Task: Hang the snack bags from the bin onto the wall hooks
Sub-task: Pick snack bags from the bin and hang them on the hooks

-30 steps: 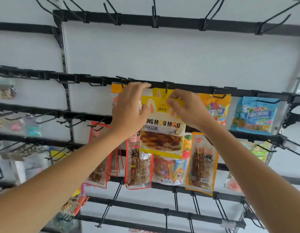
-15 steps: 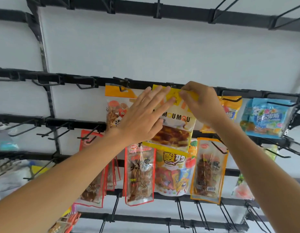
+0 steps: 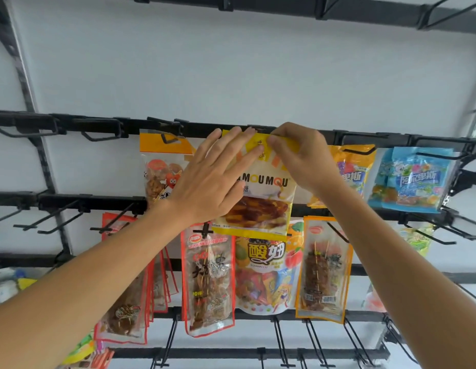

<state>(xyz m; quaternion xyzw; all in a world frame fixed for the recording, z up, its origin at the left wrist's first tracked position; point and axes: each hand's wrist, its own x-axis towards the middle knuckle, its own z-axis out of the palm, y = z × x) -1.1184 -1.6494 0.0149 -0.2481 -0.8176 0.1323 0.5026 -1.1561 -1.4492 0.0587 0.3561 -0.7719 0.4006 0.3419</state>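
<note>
- Jutting from the black rail (image 3: 103, 127) at the far left are bare hooks (image 3: 42, 131). The packets in the lower left corner are blurred and cut by the frame edge.
- An orange-topped bag (image 3: 162, 161) hangs on the same rail, its right side hidden behind the left forearm and wrist.
- The left hand (image 3: 212, 179) lies flat on the yellow bag (image 3: 266, 201), fingers straight and spread, grasping nothing. A second ago its fingers were curled at the bag's top corner.
- The yellow bag is up at the rail, between both hands, over the row of packets below. It has a white band printed "MOUMOU" and a window showing brown strips. The left hand covers the first letters.
- Whether its hang hole sits on a hook cannot be told, because fingers cover that spot.
- The right hand (image 3: 303, 158) pinches the bag's top edge between thumb and fingers, right at the rail. The top edge now sits more level than half a second ago.
- Below hang a red-bordered skewer bag (image 3: 208, 278), a fruit-printed candy bag (image 3: 266, 272) and an orange-bordered skewer bag (image 3: 324, 267).
- The right arm half hides an orange gummy bag (image 3: 350, 169).
- A blue gummy bag (image 3: 412, 179) hangs furthest right in full view.
</note>
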